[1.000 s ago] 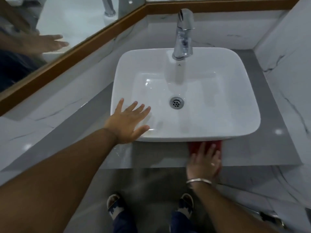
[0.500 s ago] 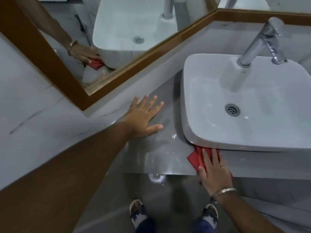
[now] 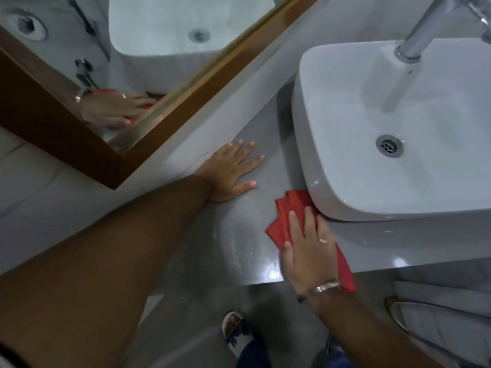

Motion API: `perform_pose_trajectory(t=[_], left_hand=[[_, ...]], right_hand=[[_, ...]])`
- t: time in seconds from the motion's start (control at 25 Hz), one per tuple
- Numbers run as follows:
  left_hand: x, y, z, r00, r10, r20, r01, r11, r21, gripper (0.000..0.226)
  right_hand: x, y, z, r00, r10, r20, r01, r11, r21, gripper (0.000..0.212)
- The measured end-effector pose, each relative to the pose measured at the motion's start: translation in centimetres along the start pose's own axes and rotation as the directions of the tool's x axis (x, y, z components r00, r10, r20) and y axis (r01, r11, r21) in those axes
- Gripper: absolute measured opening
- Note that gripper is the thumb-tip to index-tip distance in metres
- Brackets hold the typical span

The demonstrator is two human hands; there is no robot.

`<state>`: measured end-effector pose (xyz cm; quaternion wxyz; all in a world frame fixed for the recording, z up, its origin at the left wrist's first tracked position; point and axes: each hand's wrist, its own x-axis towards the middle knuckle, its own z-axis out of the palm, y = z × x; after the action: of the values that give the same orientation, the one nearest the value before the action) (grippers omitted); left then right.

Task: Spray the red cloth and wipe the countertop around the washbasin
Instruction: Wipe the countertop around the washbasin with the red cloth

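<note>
A red cloth (image 3: 285,217) lies crumpled on the grey countertop (image 3: 228,240), tucked against the front-left corner of the white washbasin (image 3: 332,134). My right hand (image 3: 305,245) presses flat on top of the cloth, fingers pointing toward the basin, with a ring and a metal bracelet on it. My left hand (image 3: 229,170) rests palm down on the counter to the left of the basin, fingers spread and holding nothing. Wet streaks shine on the counter between my hands. No spray bottle is in sight.
A wood-framed mirror (image 3: 127,75) stands along the wall at the left and reflects the basin and my right hand. A chrome tap (image 3: 422,35) rises at the basin's back. The counter's front edge (image 3: 239,284) drops to the floor, where my sandalled foot (image 3: 233,328) stands.
My right hand has slid the cloth leftward from the basin's front to its front-left corner. My left hand left the basin rim and now lies flat on the counter. My view swung left.
</note>
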<state>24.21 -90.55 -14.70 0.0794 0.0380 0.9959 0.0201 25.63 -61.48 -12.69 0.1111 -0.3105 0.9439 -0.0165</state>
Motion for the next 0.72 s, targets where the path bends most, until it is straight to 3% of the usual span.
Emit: perform_pose_trajectory(t=[0.08, 0.16, 0.2, 0.24, 0.36, 0.4, 0.44, 0.48, 0.56, 0.6, 0.64, 0.72], left_hand=[[0.1, -0.4, 0.4, 1.000, 0.011, -0.021, -0.011, 1.000, -0.008, 0.073], [0.1, -0.4, 0.4, 1.000, 0.014, -0.025, -0.014, 1.000, -0.010, 0.072], [0.1, -0.3, 0.4, 0.999, 0.013, -0.030, -0.013, 1.000, -0.008, 0.072], [0.1, -0.2, 0.4, 0.999, 0.013, -0.038, -0.013, 1.000, -0.007, 0.072], [0.1, -0.2, 0.3, 0.999, 0.013, -0.053, -0.014, 1.000, -0.019, 0.071], [0.1, -0.2, 0.3, 0.999, 0.015, -0.050, -0.017, 0.999, -0.030, 0.071], [0.0, -0.2, 0.3, 0.999, 0.016, -0.051, -0.018, 0.999, -0.034, 0.071], [0.1, -0.2, 0.3, 0.998, 0.017, -0.054, -0.019, 0.999, -0.032, 0.072], [0.0, -0.2, 0.3, 0.999, 0.015, -0.044, -0.016, 0.999, -0.033, 0.072], [0.0, -0.3, 0.2, 0.999, 0.014, -0.041, -0.016, 0.999, -0.032, 0.071], [0.0, -0.2, 0.3, 0.999, 0.018, -0.043, -0.019, 0.999, -0.031, 0.070], [-0.1, -0.2, 0.4, 0.998, 0.020, -0.054, -0.022, 0.999, -0.024, 0.070]], right_hand=[[0.1, -2.0, 0.6, 0.946, -0.323, 0.020, 0.323, 0.945, -0.040, 0.071], [-1.0, 0.4, 0.5, 0.742, -0.659, 0.122, 0.671, 0.733, -0.112, 0.070], [-1.2, 2.4, 0.0, 0.693, -0.708, 0.139, 0.721, 0.682, -0.124, 0.069], [-1.2, 4.3, -0.5, 0.715, -0.687, 0.132, 0.699, 0.705, -0.118, 0.067], [0.7, 5.2, -1.7, 0.936, -0.343, 0.073, 0.344, 0.939, 0.006, 0.063], [1.2, 3.5, -1.7, 0.952, -0.298, 0.068, 0.298, 0.955, 0.016, 0.065], [1.4, 1.2, -1.4, 0.937, -0.345, 0.063, 0.345, 0.938, -0.002, 0.067], [1.0, -0.9, -1.1, 0.870, -0.487, 0.069, 0.490, 0.871, -0.031, 0.070], [-0.2, -2.3, -1.0, 0.620, -0.763, 0.186, 0.779, 0.627, -0.025, 0.071], [-0.1, -1.5, -1.6, 0.530, -0.818, 0.223, 0.835, 0.550, 0.035, 0.069], [0.3, -0.1, -2.1, 0.508, -0.825, 0.248, 0.836, 0.542, 0.089, 0.068], [1.5, 1.7, -2.4, 0.618, -0.747, 0.244, 0.730, 0.661, 0.174, 0.065]])
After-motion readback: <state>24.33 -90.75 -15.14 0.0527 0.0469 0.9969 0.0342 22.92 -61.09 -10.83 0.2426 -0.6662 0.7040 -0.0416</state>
